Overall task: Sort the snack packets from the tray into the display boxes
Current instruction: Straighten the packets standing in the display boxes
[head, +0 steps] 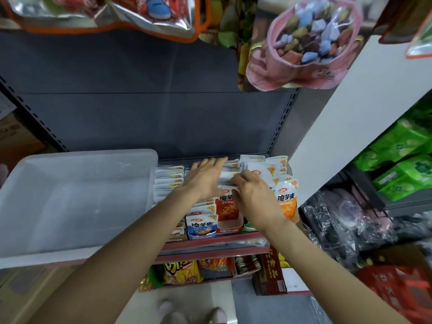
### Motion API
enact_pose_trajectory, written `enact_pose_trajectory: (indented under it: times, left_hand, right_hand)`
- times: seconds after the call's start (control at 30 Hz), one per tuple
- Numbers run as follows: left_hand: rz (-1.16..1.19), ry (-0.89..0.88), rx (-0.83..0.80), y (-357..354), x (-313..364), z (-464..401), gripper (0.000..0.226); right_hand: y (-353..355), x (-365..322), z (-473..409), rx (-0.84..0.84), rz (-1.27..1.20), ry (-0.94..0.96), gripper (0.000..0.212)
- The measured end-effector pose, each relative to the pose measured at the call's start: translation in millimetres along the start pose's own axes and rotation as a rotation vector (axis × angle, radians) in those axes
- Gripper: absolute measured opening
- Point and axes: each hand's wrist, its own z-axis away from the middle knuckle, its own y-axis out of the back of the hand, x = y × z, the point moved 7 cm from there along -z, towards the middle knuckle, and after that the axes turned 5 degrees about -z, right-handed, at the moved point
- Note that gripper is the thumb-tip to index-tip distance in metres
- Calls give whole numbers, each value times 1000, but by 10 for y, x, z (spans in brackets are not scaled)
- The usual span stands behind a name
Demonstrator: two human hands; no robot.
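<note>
Both hands are at the rows of snack packets standing in the display boxes on the red-edged shelf [210,242]. The left hand [205,181] lies flat on top of the packets in the middle rows, fingers straight and spread toward the back of the shelf, gripping nothing. The right hand [254,197] is just beside it, toward the right end of the shelf, with its fingers curled down into the white packet tops [228,177]; it seems to pinch them, though the fingertips are hidden among the packets.

The small white foil snack packets [167,181] fill the shelf in tight upright rows from front edge to back. At the front edge stand a blue-fronted packet [201,226], an orange-red packet [228,210] in an open red cardboard display box [230,226], and, at the right end, an orange-yellow packet [287,202].

The translucent white plastic tray [77,202] sits on the left part of the shelf, touching the leftmost row of packets, and no packets show inside it.

Below, a lower shelf holds yellow snack bags [182,272]. Green packs [404,160] fill the rack at the right.
</note>
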Motion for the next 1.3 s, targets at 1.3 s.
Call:
enact_pose_trajectory:
  times: [1.3]
  left_hand:
    - [-18,-217,41,1,-140,93,59]
  right_hand:
    - [-663,30,145,-45,-608,-705,76]
